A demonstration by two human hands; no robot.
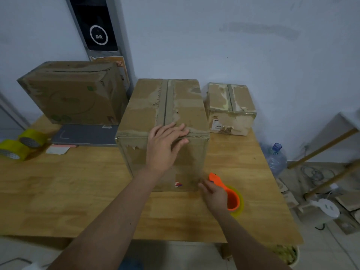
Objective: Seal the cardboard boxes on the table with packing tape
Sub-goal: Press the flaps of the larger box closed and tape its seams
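Wooden desk [78, 191] filled the lower two-thirds of the frame. Tall cardboard box [165, 117] stood at centre, its top flaps closed, the seam running away from the camera. Second box [74, 92] sat tilted at upper left; smaller box [230, 108] just right of the central one, against the wall. Grey pad [85, 134] lay flat at the tilted box's foot. Two yellow tape rolls [21, 145] at the left edge. Left hand [165, 145] lay open, fingers straight, pressing the central box's near top edge. Right hand [215, 195] gripped an orange tape dispenser [232, 199], low by the box's near right corner.
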